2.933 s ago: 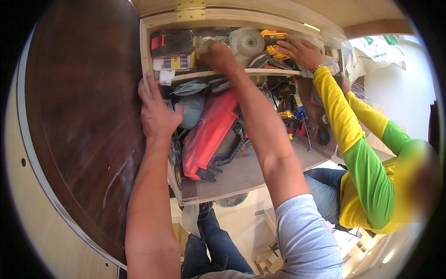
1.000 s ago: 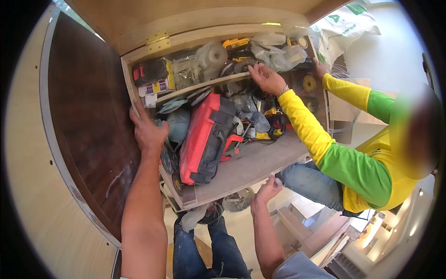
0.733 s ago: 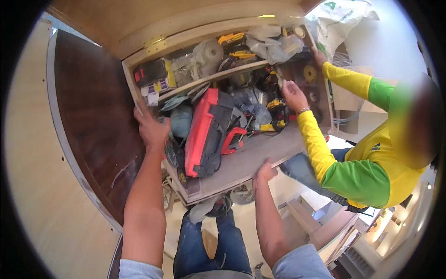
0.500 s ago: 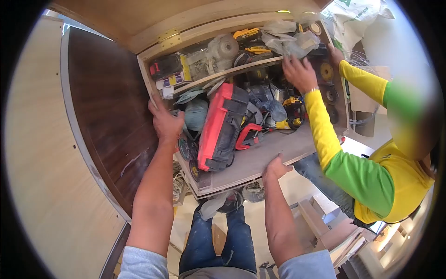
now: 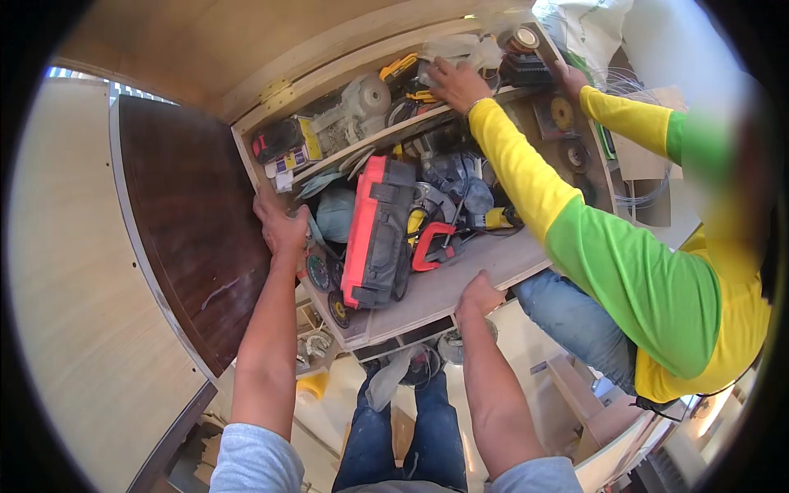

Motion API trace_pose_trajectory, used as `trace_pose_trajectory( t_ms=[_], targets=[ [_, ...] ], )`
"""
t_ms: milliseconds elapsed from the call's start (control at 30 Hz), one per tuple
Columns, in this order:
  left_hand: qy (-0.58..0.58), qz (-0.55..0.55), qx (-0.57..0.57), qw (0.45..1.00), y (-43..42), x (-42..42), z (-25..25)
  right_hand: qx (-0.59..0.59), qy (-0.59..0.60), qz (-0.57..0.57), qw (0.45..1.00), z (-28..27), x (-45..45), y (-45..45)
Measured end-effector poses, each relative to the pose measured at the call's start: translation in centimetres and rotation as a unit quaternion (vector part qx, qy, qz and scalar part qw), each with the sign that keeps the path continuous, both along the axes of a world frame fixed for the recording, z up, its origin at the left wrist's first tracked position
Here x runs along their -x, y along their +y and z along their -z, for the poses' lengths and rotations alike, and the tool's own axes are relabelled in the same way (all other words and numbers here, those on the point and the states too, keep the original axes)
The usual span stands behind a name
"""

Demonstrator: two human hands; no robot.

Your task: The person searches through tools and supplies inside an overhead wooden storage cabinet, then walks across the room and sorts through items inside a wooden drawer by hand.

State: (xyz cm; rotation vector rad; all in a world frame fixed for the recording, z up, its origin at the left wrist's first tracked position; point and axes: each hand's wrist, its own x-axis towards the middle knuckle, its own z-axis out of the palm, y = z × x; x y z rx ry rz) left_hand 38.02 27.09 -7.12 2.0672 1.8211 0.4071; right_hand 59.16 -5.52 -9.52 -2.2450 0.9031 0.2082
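My left hand (image 5: 282,225) is wrapped round the left side edge of an open wooden tool box (image 5: 477,267). My right hand (image 5: 478,297) grips the box's front bottom edge, its fingertips resting inside. Between them a red and black case (image 5: 370,234) leans in the lower compartment, with a red clamp (image 5: 429,248) and a yellow power tool (image 5: 496,218) to its right. On the upper shelf lie a black and red item (image 5: 278,140), a roll in plastic (image 5: 371,97) and a clear plastic bag (image 5: 472,53), which a co-worker's hand (image 5: 460,85) touches.
The co-worker in a yellow and green shirt (image 5: 633,283) crouches at the right, the other hand (image 5: 569,80) on the box's right side. A dark panel (image 5: 185,222) stands at the left. Below the box are a bucket (image 5: 419,366) and a yellow object (image 5: 312,386).
My right hand has come down from the upper shelf to the front edge, while my left hand keeps to the left side. The co-worker's hand has moved onto the plastic bag. The view has shifted.
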Motion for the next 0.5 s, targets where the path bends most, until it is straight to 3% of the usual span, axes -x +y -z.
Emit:
trace_pose_trajectory(
  t_ms=[67,167,200,300,367,500],
  targets=[
    [-0.029,-0.012,-0.042,0.999,0.4,-0.6,0.3,0.012,-0.005,-0.008,1.000,0.6,0.3,-0.5],
    [0.051,-0.003,-0.169,0.984,-0.1,-4.2,-1.7,0.018,0.033,0.015,0.999,-1.0,-0.4,0.5],
    [-0.022,0.026,-0.218,0.975,0.2,-6.1,-1.9,0.018,0.054,0.026,0.998,-2.1,-0.7,1.1],
    [-0.148,0.181,-0.142,0.962,2.3,-11.9,-0.4,0.028,0.060,0.024,0.998,-2.5,-0.7,1.4],
    [-0.132,0.270,-0.139,0.944,4.0,-16.7,-0.1,0.050,0.049,0.012,0.997,-1.5,-0.5,0.9],
    [-0.099,0.319,-0.116,0.935,6.9,-23.7,0.4,0.082,0.047,0.003,0.996,-0.9,-0.4,0.8]
  ],
)
